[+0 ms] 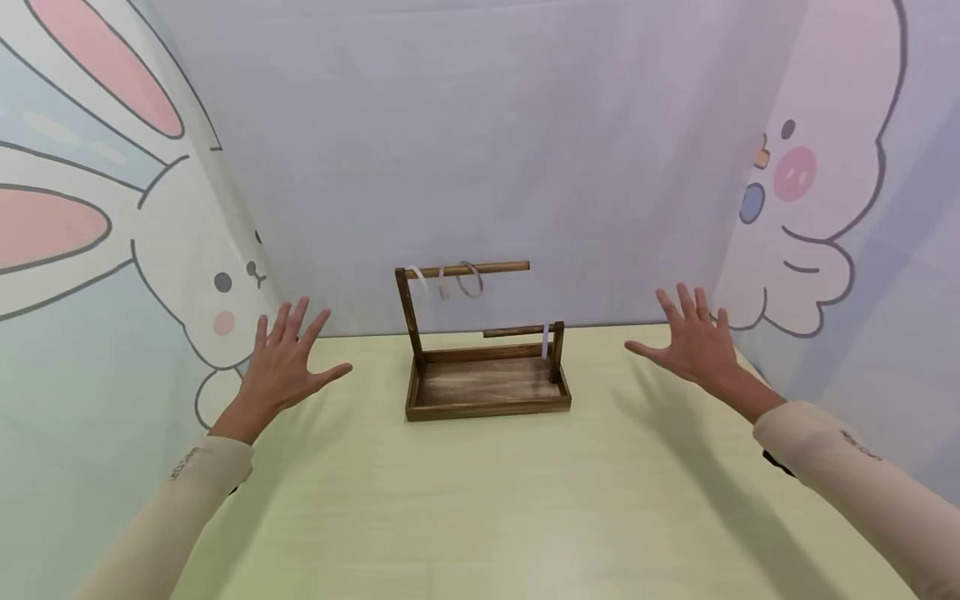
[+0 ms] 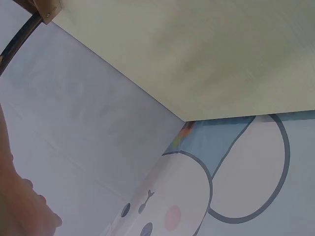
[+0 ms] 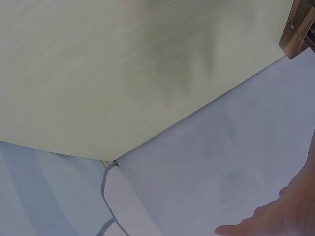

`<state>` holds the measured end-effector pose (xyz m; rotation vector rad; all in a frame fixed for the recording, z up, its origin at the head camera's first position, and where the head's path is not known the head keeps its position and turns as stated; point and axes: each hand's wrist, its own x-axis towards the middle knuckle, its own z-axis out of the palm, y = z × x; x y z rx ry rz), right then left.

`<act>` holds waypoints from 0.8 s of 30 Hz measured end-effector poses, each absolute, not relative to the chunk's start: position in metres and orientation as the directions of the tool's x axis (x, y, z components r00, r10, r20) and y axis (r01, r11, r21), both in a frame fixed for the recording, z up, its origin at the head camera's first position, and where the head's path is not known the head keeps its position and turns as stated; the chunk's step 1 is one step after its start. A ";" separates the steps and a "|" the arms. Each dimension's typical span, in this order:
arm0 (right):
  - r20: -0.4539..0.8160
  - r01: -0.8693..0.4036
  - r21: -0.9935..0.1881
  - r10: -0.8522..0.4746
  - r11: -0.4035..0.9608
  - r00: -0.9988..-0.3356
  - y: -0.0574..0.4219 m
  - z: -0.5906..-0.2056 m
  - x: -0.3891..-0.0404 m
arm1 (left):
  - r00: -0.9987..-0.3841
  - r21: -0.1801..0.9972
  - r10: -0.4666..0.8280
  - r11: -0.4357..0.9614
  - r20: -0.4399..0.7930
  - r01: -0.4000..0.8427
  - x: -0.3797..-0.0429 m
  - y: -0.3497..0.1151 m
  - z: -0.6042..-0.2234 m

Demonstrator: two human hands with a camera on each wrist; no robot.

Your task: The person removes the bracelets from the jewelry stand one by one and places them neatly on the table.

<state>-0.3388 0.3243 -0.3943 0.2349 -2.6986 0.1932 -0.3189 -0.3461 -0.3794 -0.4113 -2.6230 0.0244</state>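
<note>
A dark wooden stand [image 1: 487, 410] with a tray base and two upright posts is at the table's back middle. From its tall upper bar [image 1: 506, 267] hang a white ring [image 1: 420, 280], a pinkish ring [image 1: 443, 285] and a mauve-brown ring [image 1: 478, 282]. A pale lilac ring [image 1: 545, 342] hangs on the short lower bar [image 1: 510, 332]. My left hand [image 1: 283, 362] is raised over the table left of the stand, fingers spread, holding nothing. On the other side my right hand [image 1: 693, 340] is held up the same way, apart from the stand and touching nothing.
The pale yellow table [image 1: 480, 500] meets a plain whitish back curtain [image 1: 487, 150]. Side curtains close in both flanks, one with a rabbit print [image 1: 187, 242], the other with a white cartoon figure [image 1: 832, 192].
</note>
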 end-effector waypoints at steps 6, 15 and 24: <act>0.397 -0.180 -0.112 -0.122 0.977 -0.910 0.317 -0.396 -0.338 | -0.847 -0.075 0.283 0.957 0.449 0.280 -0.319 -0.343 -0.380; 0.342 -0.196 -0.138 -0.139 0.971 -0.929 0.296 -0.384 -0.333 | -0.846 -0.060 0.284 0.955 0.451 0.289 -0.321 -0.337 -0.380; 0.336 -0.237 -0.144 -0.178 0.961 -0.925 0.280 -0.383 -0.334 | -0.869 -0.027 0.273 0.957 0.413 0.288 -0.320 -0.330 -0.379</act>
